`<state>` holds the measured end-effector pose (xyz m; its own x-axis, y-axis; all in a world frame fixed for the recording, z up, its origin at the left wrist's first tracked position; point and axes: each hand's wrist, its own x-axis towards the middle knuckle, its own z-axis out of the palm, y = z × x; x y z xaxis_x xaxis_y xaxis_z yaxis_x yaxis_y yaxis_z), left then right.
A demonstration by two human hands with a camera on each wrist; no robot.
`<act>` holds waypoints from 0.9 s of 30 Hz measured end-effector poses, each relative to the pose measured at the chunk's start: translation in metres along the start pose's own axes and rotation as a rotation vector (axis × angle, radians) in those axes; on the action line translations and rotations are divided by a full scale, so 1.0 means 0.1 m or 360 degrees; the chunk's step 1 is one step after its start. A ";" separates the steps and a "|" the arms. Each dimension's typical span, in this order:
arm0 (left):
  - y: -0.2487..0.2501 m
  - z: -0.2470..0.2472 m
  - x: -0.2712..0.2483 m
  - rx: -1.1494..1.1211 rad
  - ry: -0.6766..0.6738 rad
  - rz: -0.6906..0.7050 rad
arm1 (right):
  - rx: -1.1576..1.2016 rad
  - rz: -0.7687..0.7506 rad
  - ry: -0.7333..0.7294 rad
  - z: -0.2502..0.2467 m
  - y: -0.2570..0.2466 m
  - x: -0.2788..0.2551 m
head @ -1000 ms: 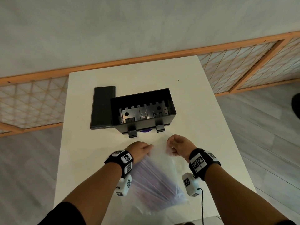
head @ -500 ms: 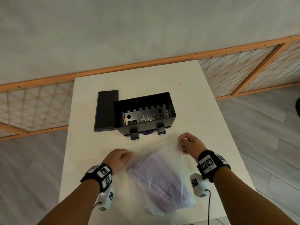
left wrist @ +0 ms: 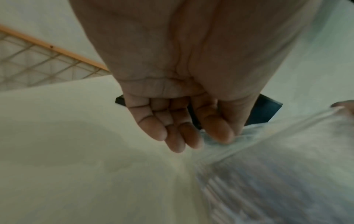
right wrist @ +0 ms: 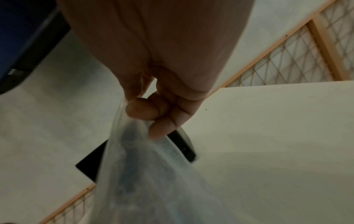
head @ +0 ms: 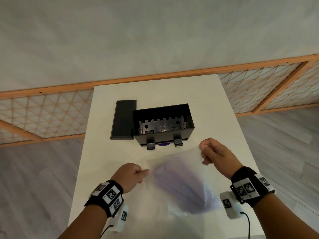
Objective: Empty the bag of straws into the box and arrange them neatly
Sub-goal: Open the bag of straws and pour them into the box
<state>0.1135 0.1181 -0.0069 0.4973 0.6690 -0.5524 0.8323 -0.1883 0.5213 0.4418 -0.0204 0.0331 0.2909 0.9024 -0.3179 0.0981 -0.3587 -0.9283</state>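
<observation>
Bag [head: 181, 171] of purple straws [head: 186, 187] stretched above table [head: 96, 152], just in front of open black box [head: 163, 125]. Left hand [head: 128, 175] pinching bag's left corner; right hand [head: 214, 156] pinching right corner, higher. Lid [head: 123, 119] flat against box's left side.

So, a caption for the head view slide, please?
Both hands pinch the straw bag's mouth before the open black box.
</observation>
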 end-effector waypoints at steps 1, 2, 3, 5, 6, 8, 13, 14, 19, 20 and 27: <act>0.01 0.06 0.03 -0.0042 0.0026 -0.0060 | 0.0028 -0.0038 -0.0041 0.01 -0.06 -0.04; 0.03 0.11 0.06 -0.0105 0.0069 -0.0128 | 0.0038 -0.0078 -0.0086 0.04 -0.11 -0.08; 0.07 0.15 0.09 -0.0197 0.0118 -0.0204 | 0.0039 -0.0111 -0.0125 0.06 -0.16 -0.13; 0.19 0.20 0.16 -0.0418 0.0217 -0.0360 | 0.0030 -0.0164 -0.0192 0.12 -0.27 -0.22; 0.26 0.22 0.18 -0.0501 0.0257 -0.0413 | 0.0021 -0.0190 -0.0219 0.14 -0.31 -0.26; 0.43 0.22 0.23 -0.0617 0.0310 -0.0469 | -0.0003 -0.0236 -0.0253 0.16 -0.40 -0.35; 0.60 0.21 0.37 -0.0770 0.0326 -0.0687 | -0.0158 -0.0368 -0.0397 0.16 -0.63 -0.63; 0.59 0.21 0.39 -0.0786 0.0313 -0.0729 | -0.0210 -0.0382 -0.0434 0.16 -0.66 -0.68; 0.59 0.17 0.37 -0.1005 0.0183 -0.0668 | -0.0450 -0.0375 -0.0543 0.16 -0.74 -0.87; 0.60 0.15 0.33 -0.1132 0.0181 -0.0659 | -0.0456 -0.0367 -0.0519 0.16 -0.72 -0.90; 0.78 -0.10 -0.27 -0.1903 0.0272 -0.0478 | -0.0403 -0.0172 -0.0167 0.06 -0.51 -1.13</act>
<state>0.1629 0.0921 0.0555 0.2133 0.6742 -0.7071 0.1183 0.7006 0.7037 0.3983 -0.1022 0.1150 0.1673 0.9536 -0.2503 0.3615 -0.2955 -0.8843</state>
